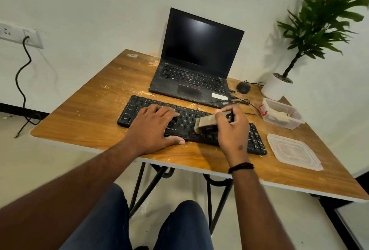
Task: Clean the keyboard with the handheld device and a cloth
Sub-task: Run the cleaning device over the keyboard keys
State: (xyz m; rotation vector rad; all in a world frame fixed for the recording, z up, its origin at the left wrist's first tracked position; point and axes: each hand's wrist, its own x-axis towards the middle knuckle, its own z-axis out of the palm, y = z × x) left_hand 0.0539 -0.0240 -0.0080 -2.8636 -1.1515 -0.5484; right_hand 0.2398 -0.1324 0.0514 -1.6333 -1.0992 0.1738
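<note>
Keyboard (137, 110), black, flat on a worn wooden table (83, 110), just in front of an open laptop (196, 60); long axis runs from the left rear of the table toward the right front edge, its far-left keys bare and its middle covered by two hands. Left hand (154, 128), palm down, fingers straight and spread across the middle rows, thumb lying along the near edge of the keyboard on the table; it presses and holds nothing. Right hand (232, 126), fingers curled around a small tan brush (205, 123); grip is closed on the rear of the brush, thumb on the far side, fingers over the top. Brush, blurred, short block body pointing left toward the left hand, its lower edge down on or just above the keys right of centre; whether the bristles touch the keys cannot be told. Black wristband (240, 167) on the right wrist. Mouse (243, 87), black, right of the laptop, with thin cables running beside it. Clear plastic box (281, 113), open, at the right rear of the table; its lid (293, 151) flat near the right front. White pot with a green plant (319, 22) at the far right corner.
</note>
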